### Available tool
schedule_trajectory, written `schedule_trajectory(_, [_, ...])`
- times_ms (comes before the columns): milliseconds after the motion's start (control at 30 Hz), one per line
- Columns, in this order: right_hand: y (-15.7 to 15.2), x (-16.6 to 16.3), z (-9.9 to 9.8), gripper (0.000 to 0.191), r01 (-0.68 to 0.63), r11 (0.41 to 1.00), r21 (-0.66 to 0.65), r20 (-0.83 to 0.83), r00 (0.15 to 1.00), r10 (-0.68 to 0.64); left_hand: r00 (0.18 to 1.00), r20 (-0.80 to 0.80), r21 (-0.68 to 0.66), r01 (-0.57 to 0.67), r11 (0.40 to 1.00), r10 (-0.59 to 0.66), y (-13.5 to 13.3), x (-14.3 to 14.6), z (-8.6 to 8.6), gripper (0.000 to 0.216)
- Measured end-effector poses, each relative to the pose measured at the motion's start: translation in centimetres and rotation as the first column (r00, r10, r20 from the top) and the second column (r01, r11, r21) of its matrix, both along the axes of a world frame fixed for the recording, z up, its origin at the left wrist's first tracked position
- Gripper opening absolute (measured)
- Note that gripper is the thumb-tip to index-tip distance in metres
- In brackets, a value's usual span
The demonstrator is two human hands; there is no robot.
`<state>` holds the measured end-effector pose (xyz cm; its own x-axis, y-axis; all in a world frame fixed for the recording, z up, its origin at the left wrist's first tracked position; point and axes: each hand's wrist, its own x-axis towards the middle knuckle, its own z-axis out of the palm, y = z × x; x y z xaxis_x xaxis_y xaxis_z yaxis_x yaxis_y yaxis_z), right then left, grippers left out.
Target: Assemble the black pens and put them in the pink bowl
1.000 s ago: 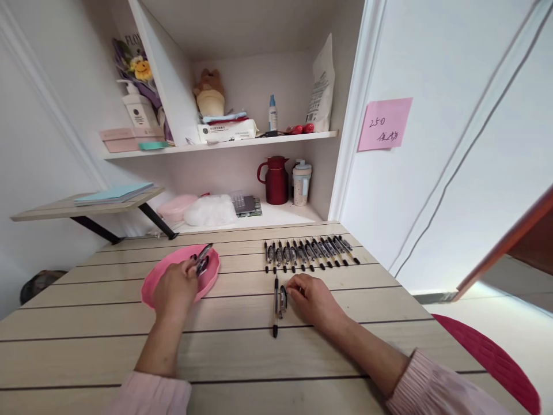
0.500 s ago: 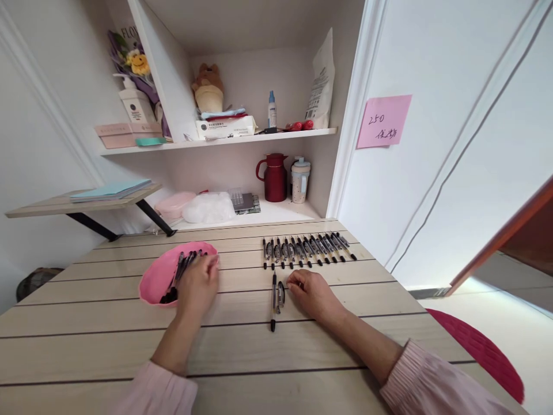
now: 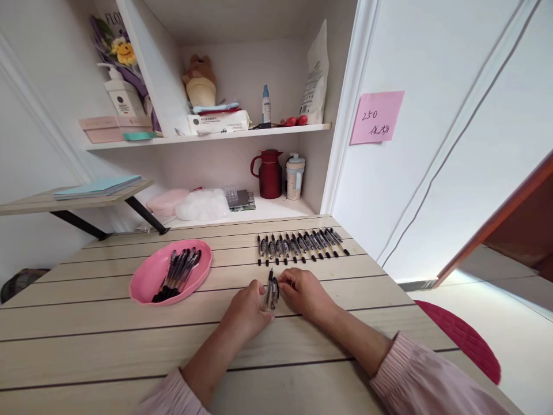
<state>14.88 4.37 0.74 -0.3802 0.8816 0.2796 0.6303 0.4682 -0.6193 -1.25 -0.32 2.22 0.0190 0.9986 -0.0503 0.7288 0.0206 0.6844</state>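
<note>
Both hands meet at the centre of the frame, low on the worktop [image 3: 108, 340]. The left hand [image 3: 248, 308] comes in from the lower left, its fingers curled and closed round the lower end of a black pen [image 3: 270, 283]. The pen's tip pokes out beyond the knuckles and points up the frame. The right hand [image 3: 305, 293] reaches in from the lower right, fingertips bunched together on the short dark cap [image 3: 275, 290], which sits just beside the pen's barrel. So the pen lies squarely between the two hands, touching both, down near the boards.

Just above them, a neat row of pens [image 3: 298, 246] lies side by side, close to the right hand's knuckles but apart from them. Over at centre left, well apart from the left hand, the pink dish [image 3: 147, 282] holds a loose bundle of pens [image 3: 178, 272].
</note>
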Motion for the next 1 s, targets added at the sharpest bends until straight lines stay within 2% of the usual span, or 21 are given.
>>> schedule_trajectory(133, [-0.5,-0.1,0.6,0.016,-0.047,0.999,0.007,0.017,0.999,0.047,0.972,0.218,-0.163,-0.050,0.985,0.085,0.3,-1.0,-0.3,0.034])
schedule_trajectory(233, [-1.4,-0.3,1.0,0.016,-0.152,0.988,0.028,0.071,0.986,0.150,0.926,0.344,-0.263,-0.067,0.963,0.158,0.3,-2.2,0.7,0.042])
schedule_trajectory(300, [-2.0,-0.5,1.1,0.017,-0.201,0.978,0.063,0.162,0.969,0.188,0.866,0.456,-0.304,-0.064,0.951,0.204,0.2,-3.2,1.9,0.045])
schedule_trajectory(433, [-2.6,-1.0,0.8,0.019,-0.220,0.966,0.136,0.378,0.913,0.155,0.623,0.733,-0.361,0.018,0.932,0.272,0.1,-5.0,3.6,0.039])
schedule_trajectory(533, [-2.6,-1.3,0.5,0.024,-0.230,0.960,0.158,0.445,0.885,0.138,0.437,0.852,-0.368,0.111,0.923,0.288,0.1,-5.6,3.8,0.031])
schedule_trajectory(633, [-2.7,-1.3,0.4,0.026,-0.257,0.952,0.168,0.469,0.870,0.152,0.332,0.904,-0.333,0.153,0.930,0.269,0.3,-5.4,3.5,0.023])
schedule_trajectory(700, [-2.9,-1.4,0.4,0.023,-0.284,0.943,0.176,0.481,0.860,0.169,0.345,0.906,-0.312,0.155,0.938,0.244,0.3,-5.1,3.1,0.016])
schedule_trajectory(867, [-4.1,-1.6,0.8,0.016,-0.325,0.934,0.149,0.492,0.843,0.215,0.522,0.839,-0.270,0.154,0.950,0.154,0.3,-4.0,2.3,0.013])
schedule_trajectory(933, [-4.0,-1.5,1.1,0.018,-0.275,0.954,0.123,0.382,0.900,0.210,0.573,0.808,-0.273,0.159,0.949,0.136,0.3,-3.5,2.0,0.017])
schedule_trajectory(1000, [-3.2,-1.1,1.2,0.020,-0.188,0.978,0.095,0.161,0.972,0.171,0.637,0.758,-0.283,0.134,0.950,0.136,0.2,-2.8,1.6,0.015])
